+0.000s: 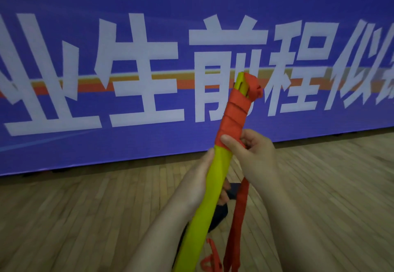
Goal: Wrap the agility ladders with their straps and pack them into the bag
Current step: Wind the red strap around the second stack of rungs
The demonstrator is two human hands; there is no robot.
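Ladder bundle (210, 188) in left hand (197, 181)

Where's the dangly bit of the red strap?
The strap hangs below the right hand, just right of the yellow ladder bundle, low in the head view.

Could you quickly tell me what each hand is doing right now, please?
Left hand: grips the yellow ladder bundle.
Right hand: pinches the red strap.
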